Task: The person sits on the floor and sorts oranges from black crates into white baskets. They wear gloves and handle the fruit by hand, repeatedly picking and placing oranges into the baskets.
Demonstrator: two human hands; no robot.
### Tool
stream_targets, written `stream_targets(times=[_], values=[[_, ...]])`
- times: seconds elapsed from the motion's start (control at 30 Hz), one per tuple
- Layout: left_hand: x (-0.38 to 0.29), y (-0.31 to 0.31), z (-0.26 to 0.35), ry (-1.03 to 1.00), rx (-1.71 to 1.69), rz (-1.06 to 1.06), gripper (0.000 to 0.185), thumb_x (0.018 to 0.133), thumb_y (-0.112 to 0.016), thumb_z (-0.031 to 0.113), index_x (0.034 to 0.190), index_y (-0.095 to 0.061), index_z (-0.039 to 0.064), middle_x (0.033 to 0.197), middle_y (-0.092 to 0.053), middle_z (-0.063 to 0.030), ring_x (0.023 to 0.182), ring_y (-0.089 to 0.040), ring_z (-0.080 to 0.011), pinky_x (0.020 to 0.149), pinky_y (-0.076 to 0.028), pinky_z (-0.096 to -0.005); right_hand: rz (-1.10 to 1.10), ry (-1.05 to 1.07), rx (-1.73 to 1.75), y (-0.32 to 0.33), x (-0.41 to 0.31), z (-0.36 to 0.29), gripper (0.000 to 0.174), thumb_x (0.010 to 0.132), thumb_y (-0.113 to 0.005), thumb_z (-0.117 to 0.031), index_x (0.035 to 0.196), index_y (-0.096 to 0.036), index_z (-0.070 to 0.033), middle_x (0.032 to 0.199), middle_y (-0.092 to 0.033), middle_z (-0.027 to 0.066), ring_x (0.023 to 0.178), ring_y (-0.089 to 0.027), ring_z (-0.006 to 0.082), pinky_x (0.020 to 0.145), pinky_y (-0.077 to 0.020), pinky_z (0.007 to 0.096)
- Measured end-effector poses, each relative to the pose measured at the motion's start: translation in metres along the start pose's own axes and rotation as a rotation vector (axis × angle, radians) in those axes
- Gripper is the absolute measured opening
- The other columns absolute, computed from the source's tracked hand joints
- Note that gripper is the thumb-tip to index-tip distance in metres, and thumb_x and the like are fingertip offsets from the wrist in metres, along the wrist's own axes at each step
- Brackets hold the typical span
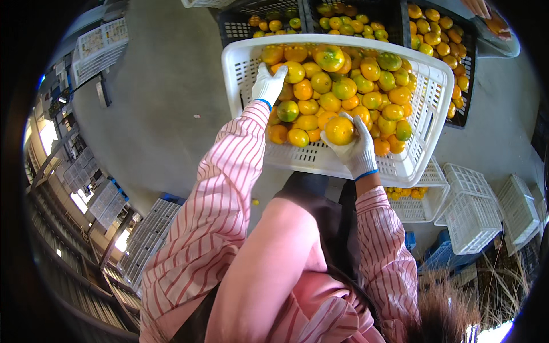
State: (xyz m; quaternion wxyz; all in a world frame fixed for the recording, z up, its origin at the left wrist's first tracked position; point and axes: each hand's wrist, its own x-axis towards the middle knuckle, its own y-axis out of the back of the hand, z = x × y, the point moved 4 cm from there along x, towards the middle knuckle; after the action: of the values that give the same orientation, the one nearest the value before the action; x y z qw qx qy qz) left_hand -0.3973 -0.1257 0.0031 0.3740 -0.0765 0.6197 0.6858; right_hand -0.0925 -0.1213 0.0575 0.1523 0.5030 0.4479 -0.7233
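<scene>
A white plastic crate (336, 39) full of yellow-orange mandarins (330, 102), some with green patches, stands before me. Both my hands wear white knit gloves with blue cuff edges. In my right hand (359, 150), near the crate's front wall, is a large orange mandarin (339, 131), held above the others. My left hand (269, 85) reaches into the left side of the pile, thumb and fingers apart around fruit there. The thumb lies against a yellow mandarin (294, 72); whether the hand grips anything is unclear.
Black crates of mandarins (441, 38) stand beyond the white one. At top right another person's hand (478, 7) is above a clear container (493, 47). A white crate (422, 208) with some fruit and stacked white crates (472, 214) sit at right. More crates (148, 238) are stacked at left.
</scene>
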Motion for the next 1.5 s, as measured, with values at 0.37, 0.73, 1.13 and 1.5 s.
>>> stream_targets(times=[0.37,0.73,1.13,1.5], values=[[0.035,-0.031,-0.061,0.081,-0.541,-0.227,0.044,0.095,-0.068,0.036,0.124,-0.067,0.003,0.112,-0.069,-0.0137,0.1,-0.064,-0.0242,0.09,-0.05,-0.0367,-0.019,0.341,-1.187,-0.033,-0.006,-0.003,0.048,0.107,-0.057,-0.034,0.141,-0.058,-0.001,0.14,-0.062,0.0143,0.131,-0.058,0.0267,0.115,-0.0418,0.0408],[-0.047,0.028,0.025,-0.161,-0.541,-0.092,0.066,0.083,-0.086,0.033,0.132,-0.057,0.0,0.124,-0.066,-0.0156,0.114,-0.064,-0.0228,0.102,-0.05,-0.0354,0.005,-0.089,-0.547,-0.038,0.007,0.036,0.056,0.104,-0.059,-0.046,0.148,-0.055,-0.012,0.135,-0.063,0.0145,0.121,-0.061,0.0303,0.109,-0.0459,0.0437],[-0.073,0.026,0.022,-0.92,0.606,-0.002,0.034,0.09,-0.071,0.032,0.12,-0.07,0.016,0.126,-0.066,-0.0075,0.12,-0.06,-0.0328,0.102,-0.049,-0.0466,-0.072,-0.149,0.064,-0.021,0.005,-0.009,0.05,0.105,-0.053,-0.049,0.115,-0.066,-0.001,0.115,-0.069,0.0211,0.101,-0.069,0.0381,0.085,-0.0624,0.0509],[-0.051,-0.029,0.051,-0.397,0.486,-0.253,0.074,0.078,-0.084,0.046,0.137,-0.054,0.01,0.126,-0.066,-0.0156,0.115,-0.068,-0.0338,0.094,-0.056,-0.0466,-0.014,-0.087,0.021,0.022,-0.02,-0.014,0.05,0.103,-0.055,-0.046,0.119,-0.064,0.0,0.114,-0.07,0.0174,0.105,-0.069,0.0349,0.09,-0.0603,0.0504]])
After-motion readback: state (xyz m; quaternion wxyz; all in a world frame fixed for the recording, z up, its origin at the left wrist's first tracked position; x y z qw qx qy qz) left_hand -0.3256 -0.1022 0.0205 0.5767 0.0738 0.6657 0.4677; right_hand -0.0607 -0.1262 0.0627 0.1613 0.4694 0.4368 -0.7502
